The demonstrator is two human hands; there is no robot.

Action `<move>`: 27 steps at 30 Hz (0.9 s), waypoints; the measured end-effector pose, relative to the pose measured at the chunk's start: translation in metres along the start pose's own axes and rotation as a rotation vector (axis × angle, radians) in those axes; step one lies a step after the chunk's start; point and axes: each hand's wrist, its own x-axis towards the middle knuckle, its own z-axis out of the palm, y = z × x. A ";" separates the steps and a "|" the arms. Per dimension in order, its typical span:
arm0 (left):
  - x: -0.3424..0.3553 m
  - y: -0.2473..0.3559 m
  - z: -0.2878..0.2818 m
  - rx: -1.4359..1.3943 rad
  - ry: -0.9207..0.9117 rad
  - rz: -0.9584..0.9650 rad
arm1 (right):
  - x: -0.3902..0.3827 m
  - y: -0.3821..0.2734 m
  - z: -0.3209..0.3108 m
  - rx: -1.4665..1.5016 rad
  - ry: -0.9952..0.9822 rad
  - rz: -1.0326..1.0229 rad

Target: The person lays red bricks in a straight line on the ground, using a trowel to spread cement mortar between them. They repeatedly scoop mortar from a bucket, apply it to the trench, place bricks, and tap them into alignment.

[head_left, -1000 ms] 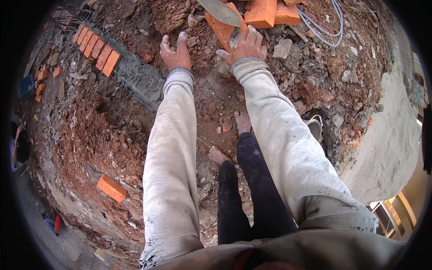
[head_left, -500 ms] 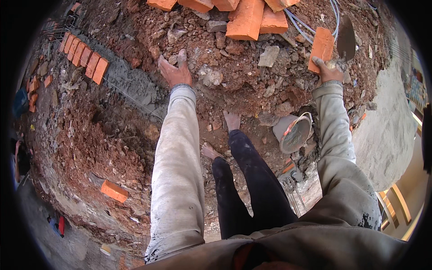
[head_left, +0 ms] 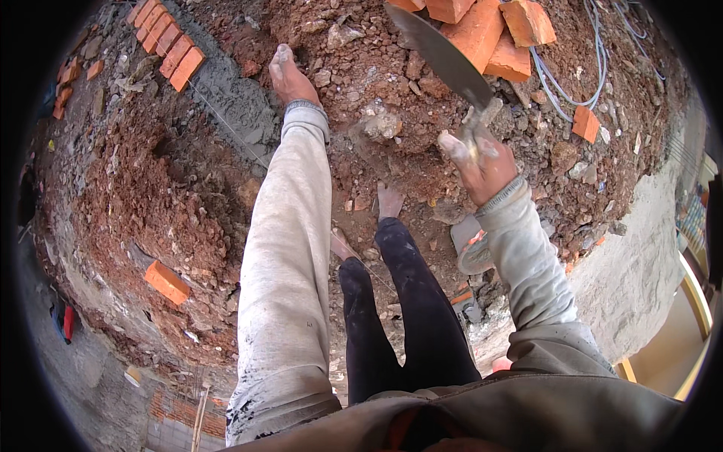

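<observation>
My right hand [head_left: 480, 162] is closed round the handle of a trowel [head_left: 444, 56], its grey blade slanting up and left in front of the brick pile [head_left: 474, 34]. Right of that hand, a short orange brick piece [head_left: 586, 124] lies on the rubble. My left hand [head_left: 292, 77] is held out over the red soil with nothing visible in it; the thumb side faces up and some fingers are hidden. Beyond it on the left, a row of bricks [head_left: 172, 47] stands on a strip of wet grey mortar [head_left: 237, 94], with a string line [head_left: 226, 124] alongside.
A bucket [head_left: 474, 252] stands beside my feet, partly behind my right forearm. Pale cable [head_left: 557, 98] loops beside the brick pile. A single brick [head_left: 166, 282] lies on the dirt slope at left. Loose stones cover the uneven ground.
The brick has left my right hand, which keeps the trowel and has moved left, swinging the blade up and left. My left hand has turned edge-on. The view has shifted.
</observation>
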 end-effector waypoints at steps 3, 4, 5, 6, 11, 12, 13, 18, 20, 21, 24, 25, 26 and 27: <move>0.021 0.013 0.019 -0.117 -0.001 0.021 | 0.110 -0.031 0.050 -0.368 -0.101 0.028; 0.024 0.010 0.027 -0.076 -0.027 0.099 | 0.144 -0.035 0.054 -0.453 -0.158 0.076; 0.028 0.004 0.024 -0.016 -0.045 0.173 | 0.154 -0.043 0.063 -0.548 -0.206 0.005; 0.030 -0.002 0.022 0.040 -0.066 0.247 | 0.148 -0.047 0.070 -0.579 -0.242 -0.007; 0.007 -0.032 0.008 0.242 -0.101 0.505 | 0.104 -0.072 0.057 -0.628 -0.465 0.040; -0.002 -0.042 -0.001 0.266 -0.075 0.537 | 0.089 -0.077 0.055 -0.605 -0.531 0.040; -0.026 -0.048 -0.005 -0.315 -0.263 0.185 | 0.070 -0.076 0.057 -0.592 -0.597 0.030; -0.056 -0.094 -0.072 0.085 -0.141 0.230 | 0.026 -0.070 0.061 -0.551 -0.508 0.021; -0.066 -0.063 -0.055 0.034 -0.146 0.154 | 0.079 -0.059 0.058 -0.582 -0.370 0.055; -0.062 -0.040 -0.041 0.064 -0.131 0.211 | 0.113 -0.058 0.053 -0.631 -0.317 0.100; -0.029 -0.020 -0.033 0.176 -0.241 0.315 | 0.130 -0.018 0.085 -0.715 -0.231 0.028; -0.026 -0.015 -0.032 0.245 -0.288 0.352 | 0.109 -0.020 0.089 -0.701 -0.181 0.087; -0.025 -0.016 -0.037 0.323 -0.338 0.385 | 0.088 -0.022 0.095 -0.681 -0.138 0.148; -0.030 -0.029 -0.042 0.324 -0.288 0.348 | 0.074 -0.015 0.094 -0.662 -0.236 0.139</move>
